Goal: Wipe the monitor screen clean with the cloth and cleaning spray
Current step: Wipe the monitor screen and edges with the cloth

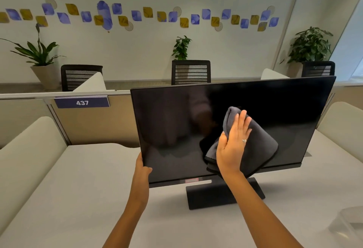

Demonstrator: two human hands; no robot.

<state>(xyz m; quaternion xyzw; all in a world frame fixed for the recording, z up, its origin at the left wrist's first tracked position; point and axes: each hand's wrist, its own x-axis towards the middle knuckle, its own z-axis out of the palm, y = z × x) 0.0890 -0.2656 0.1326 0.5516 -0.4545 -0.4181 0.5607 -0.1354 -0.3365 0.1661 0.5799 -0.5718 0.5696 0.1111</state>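
A black monitor (pixel 176 114) stands on its flat black base (pixel 214 194) in the middle of the desk, its dark screen facing me. My right hand (pixel 233 141) lies flat with fingers spread, pressing a dark grey folded cloth (pixel 261 143) against the lower middle of the screen. My left hand (pixel 142 168) grips the monitor's lower left edge, thumb on the front bezel. A blurred clear object, possibly the spray bottle (pixel 347 222), lies at the desk's right front edge.
The white desk (pixel 78 188) has low cream side dividers (pixel 25 149) left and right. A beige partition with a "437" label (pixel 82 102) runs behind the monitor. Office chairs (pixel 190 72) and potted plants (pixel 39 55) stand beyond it.
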